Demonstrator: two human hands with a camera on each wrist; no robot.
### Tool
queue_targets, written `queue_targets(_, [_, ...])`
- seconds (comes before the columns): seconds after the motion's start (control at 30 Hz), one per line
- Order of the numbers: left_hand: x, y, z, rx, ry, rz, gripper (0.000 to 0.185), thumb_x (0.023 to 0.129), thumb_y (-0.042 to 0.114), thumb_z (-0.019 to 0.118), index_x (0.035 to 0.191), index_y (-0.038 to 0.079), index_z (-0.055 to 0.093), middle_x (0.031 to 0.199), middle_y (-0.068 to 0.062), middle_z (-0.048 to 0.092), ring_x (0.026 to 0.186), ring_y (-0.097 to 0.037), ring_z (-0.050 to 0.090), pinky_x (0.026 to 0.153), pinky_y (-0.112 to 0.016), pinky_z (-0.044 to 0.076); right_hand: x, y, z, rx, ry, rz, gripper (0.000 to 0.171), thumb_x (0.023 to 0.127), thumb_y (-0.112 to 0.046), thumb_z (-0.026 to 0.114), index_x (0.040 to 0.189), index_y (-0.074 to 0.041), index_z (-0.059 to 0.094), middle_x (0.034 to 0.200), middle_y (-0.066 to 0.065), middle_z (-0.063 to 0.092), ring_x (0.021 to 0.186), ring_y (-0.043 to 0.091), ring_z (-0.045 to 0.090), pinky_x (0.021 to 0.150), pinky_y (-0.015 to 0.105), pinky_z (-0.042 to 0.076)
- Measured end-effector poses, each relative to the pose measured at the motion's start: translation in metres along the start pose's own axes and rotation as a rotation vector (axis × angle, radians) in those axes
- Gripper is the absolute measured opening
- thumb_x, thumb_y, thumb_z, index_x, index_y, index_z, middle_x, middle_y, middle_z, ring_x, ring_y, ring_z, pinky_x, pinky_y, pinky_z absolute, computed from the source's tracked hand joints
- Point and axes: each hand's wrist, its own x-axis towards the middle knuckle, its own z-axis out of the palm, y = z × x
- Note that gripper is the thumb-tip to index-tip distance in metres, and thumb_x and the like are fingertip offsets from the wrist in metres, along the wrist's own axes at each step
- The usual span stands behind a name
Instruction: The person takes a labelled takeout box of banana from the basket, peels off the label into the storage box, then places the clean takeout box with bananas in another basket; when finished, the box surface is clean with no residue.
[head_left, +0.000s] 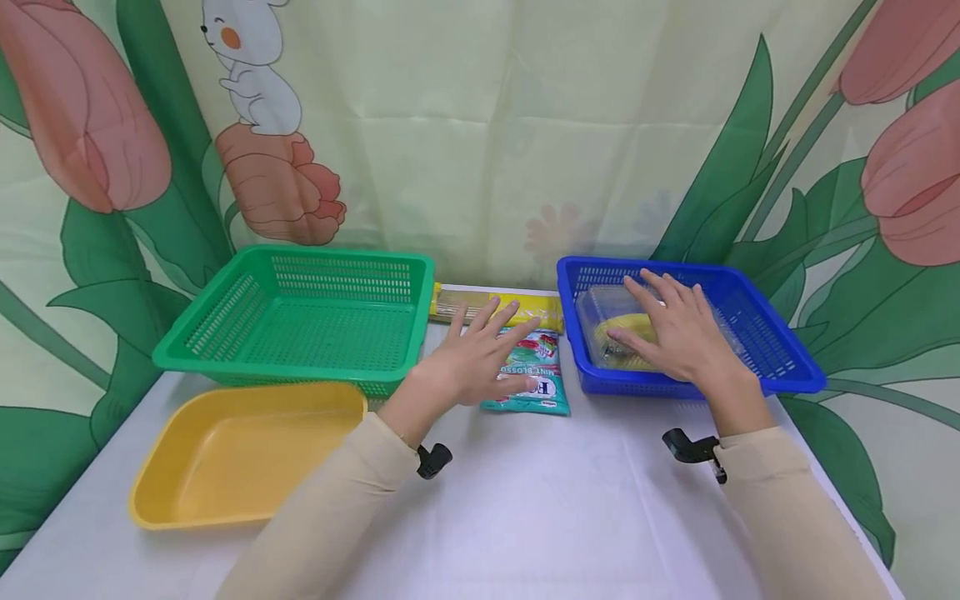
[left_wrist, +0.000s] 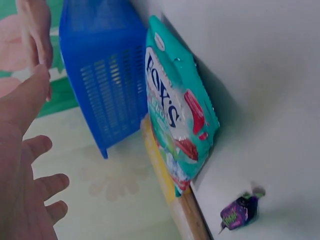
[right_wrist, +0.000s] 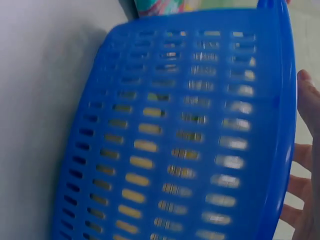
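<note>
Fingers spread, my left hand [head_left: 476, 358] hovers over a teal bag of Fox's candy [head_left: 543, 367] and holds nothing. Behind the bag lies a long yellow-and-clear packet [head_left: 536, 310] of thin brown sticks. A small purple wrapped item [left_wrist: 240, 212] lies on the table in the left wrist view; the left hand hides it from the head camera. My right hand [head_left: 675, 333], also spread and holding nothing, is over the blue basket [head_left: 780, 346]. Inside that basket sits a clear plastic box [head_left: 596, 304] with something yellow in it, partly hidden by the hand.
At the back left stands a green basket [head_left: 300, 377] with slotted walls. A yellow tray [head_left: 225, 450] sits in front of it, partly behind my left sleeve. White cloth covers the table [head_left: 540, 508], and a printed curtain [head_left: 450, 125] hangs right behind the baskets.
</note>
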Motion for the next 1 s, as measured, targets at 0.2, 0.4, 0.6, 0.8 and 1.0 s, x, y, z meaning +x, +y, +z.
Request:
queue_targets(0.2, [0.009, 0.008, 0.003, -0.074, -0.009, 0.017, 0.087, 0.096, 0.076, 0.045, 0.166, 0.036, 0.01, 0.174, -0.002, 0.003, 0.16, -0.03, -0.004, 0.123, -0.064, -0.004, -0.001, 0.018, 0.0, 0.084, 0.013, 0.0, 0.085, 0.099, -0.059, 0.057, 0.164, -0.013, 0.026, 0.167, 0.022, 0.022, 0.152, 0.049, 0.017, 0.119, 0.073, 0.005])
queue_targets(0.4, [0.021, 0.014, 0.011, -0.143, -0.024, 0.035, 0.086, 0.096, 0.075, 0.044, 0.166, 0.037, 0.011, 0.174, -0.002, 0.004, 0.16, -0.029, -0.004, 0.124, -0.066, 0.001, -0.01, 0.037, 0.0, 0.151, 0.004, 0.036, 0.084, 0.1, -0.056, 0.058, 0.164, -0.012, 0.026, 0.167, 0.023, 0.022, 0.152, 0.05, 0.017, 0.118, 0.074, 0.006])
queue_targets(0.6, [0.031, 0.02, 0.016, -0.187, -0.014, 0.07, 0.086, 0.097, 0.075, 0.043, 0.166, 0.037, 0.009, 0.174, -0.002, 0.005, 0.16, -0.028, 0.0, 0.123, -0.066, 0.007, -0.015, 0.058, -0.008, 0.229, 0.01, 0.076, 0.081, 0.103, -0.05, 0.055, 0.165, -0.012, 0.019, 0.167, 0.026, 0.017, 0.149, 0.058, 0.015, 0.11, 0.081, 0.015])
queue_targets(0.8, [0.041, 0.024, 0.02, -0.24, -0.002, 0.086, 0.082, 0.099, 0.075, 0.036, 0.166, 0.037, 0.007, 0.173, -0.004, 0.007, 0.16, -0.029, 0.003, 0.123, -0.065, 0.012, -0.016, 0.074, -0.009, 0.331, -0.006, 0.095, 0.074, 0.109, -0.044, 0.046, 0.166, -0.01, 0.014, 0.166, 0.03, 0.012, 0.149, 0.059, 0.011, 0.109, 0.082, 0.015])
queue_targets(1.0, [0.051, 0.026, 0.023, -0.343, 0.03, 0.114, 0.076, 0.102, 0.072, 0.028, 0.166, 0.032, 0.012, 0.172, -0.007, 0.012, 0.159, -0.03, 0.01, 0.123, -0.065, 0.014, -0.018, 0.089, -0.007, 0.454, -0.049, 0.149, 0.068, 0.112, -0.044, 0.032, 0.165, -0.007, 0.011, 0.167, 0.032, 0.007, 0.152, 0.056, 0.004, 0.11, 0.082, 0.01])
